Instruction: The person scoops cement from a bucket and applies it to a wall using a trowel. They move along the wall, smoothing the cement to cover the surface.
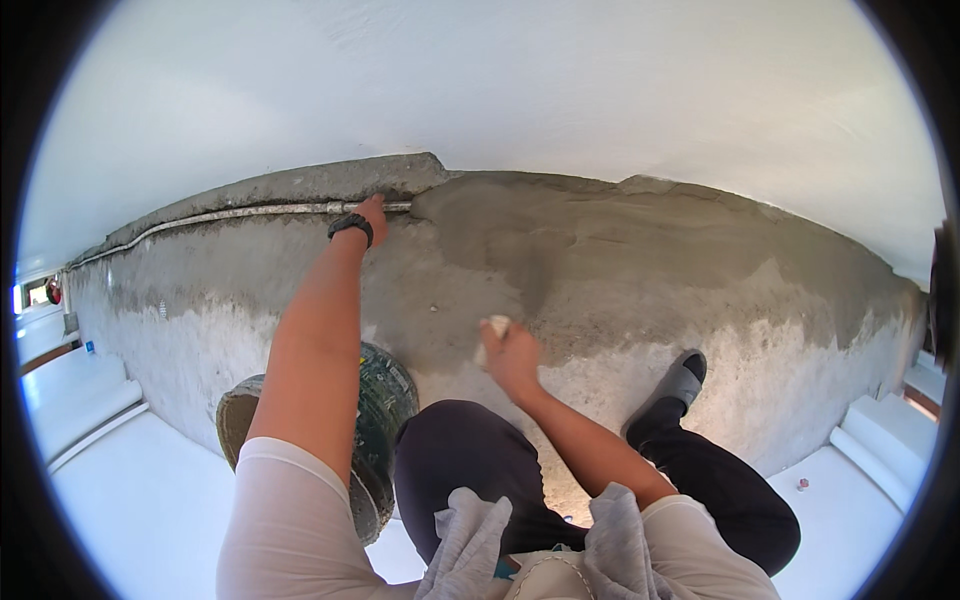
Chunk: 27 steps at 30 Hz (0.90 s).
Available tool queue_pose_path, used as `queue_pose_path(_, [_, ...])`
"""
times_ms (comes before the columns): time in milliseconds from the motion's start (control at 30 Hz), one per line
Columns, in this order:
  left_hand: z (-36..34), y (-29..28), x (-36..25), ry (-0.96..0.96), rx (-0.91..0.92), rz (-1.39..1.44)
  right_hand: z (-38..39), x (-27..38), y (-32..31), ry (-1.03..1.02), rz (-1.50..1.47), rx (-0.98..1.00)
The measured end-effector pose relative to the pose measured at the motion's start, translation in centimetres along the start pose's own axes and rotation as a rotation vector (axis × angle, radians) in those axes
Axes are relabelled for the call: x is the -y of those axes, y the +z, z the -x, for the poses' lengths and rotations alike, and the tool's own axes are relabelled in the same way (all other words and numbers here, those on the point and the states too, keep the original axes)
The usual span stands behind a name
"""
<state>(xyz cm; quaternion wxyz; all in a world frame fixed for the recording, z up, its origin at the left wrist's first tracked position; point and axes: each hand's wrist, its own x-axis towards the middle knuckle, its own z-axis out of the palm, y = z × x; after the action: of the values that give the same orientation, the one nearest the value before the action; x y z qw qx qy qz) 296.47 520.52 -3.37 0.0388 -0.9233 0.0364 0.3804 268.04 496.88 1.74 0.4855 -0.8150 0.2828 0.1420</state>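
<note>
My left hand [372, 218], with a black watch on its wrist, reaches to the wall at the end of the exposed pale pipe [290, 210]. Its fingers look closed over the pipe, though they are partly hidden. My right hand [514, 362] is closed round a small pale cream block [492, 338] and hovers lower, in front of the wet mortar. The block's kind is unclear because of blur. Fresh grey mortar [620, 230] covers the strip to the right of the pipe's visible end, smooth in places and streaked in others.
A mortar-stained dark green bucket [385, 405] stands by my left forearm, which partly hides it. My right foot in a grey slipper [682, 382] rests at the right. White wall [560, 90] borders the mortar strip. Pale stepped ledges [880, 440] lie at the far right.
</note>
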Motion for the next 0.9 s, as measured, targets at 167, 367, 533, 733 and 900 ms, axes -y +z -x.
queue_pose_path(167, [0.6, 0.1, 0.6, -0.004, -0.03, 0.096, -2.7, 5.3, 5.7, -0.115, -0.262, 0.093])
queue_pose_path(367, [1.3, 0.5, 1.7, 0.002, -0.061, 0.147, -5.5, 8.4, 5.5, -0.168, -0.197, 0.284])
queue_pose_path(533, [0.6, 0.5, 2.5, 0.042, -0.09, 0.28, -4.9, 0.0, -3.9, -0.415, 0.342, 0.291])
queue_pose_path(733, [0.0, 0.3, 2.4, 0.017, -0.073, 0.327, -5.9, -5.0, -9.1, -0.629, 0.716, 0.34])
queue_pose_path(900, [0.0, -0.1, 2.2, 0.004, -0.067, 0.387, -10.4, 0.7, -2.1, -0.69, 0.709, 0.353])
